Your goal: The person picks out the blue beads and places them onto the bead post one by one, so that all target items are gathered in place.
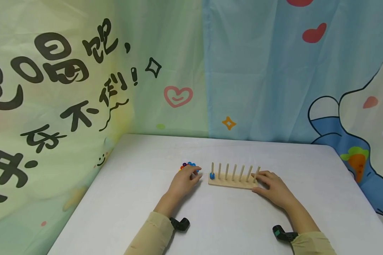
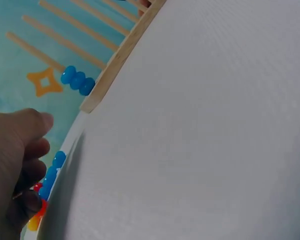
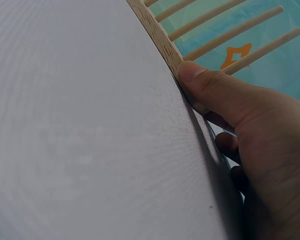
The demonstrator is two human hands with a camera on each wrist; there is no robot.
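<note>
A wooden peg rack (image 1: 233,183) stands on the table, with upright pegs in a row along its base. Three blue beads (image 2: 78,81) are stacked on its leftmost peg; the other pegs carry none. My right hand (image 1: 272,187) grips the rack's right end, thumb (image 3: 192,72) against the front edge of the base. Left of the rack, my left hand (image 1: 183,180) hovers over a cluster of loose beads (image 1: 184,164), its fingers loosely bent and apart from the thumb, with nothing seen between them. The hand partly hides the beads, which are blue, red, yellow and dark.
A white tabletop (image 1: 229,219) extends around the rack and beads. Behind it hangs a printed curtain (image 1: 258,71) with hearts and a cartoon animal. Each wrist wears a small black camera, the left one (image 1: 180,224) and the right one (image 1: 284,233).
</note>
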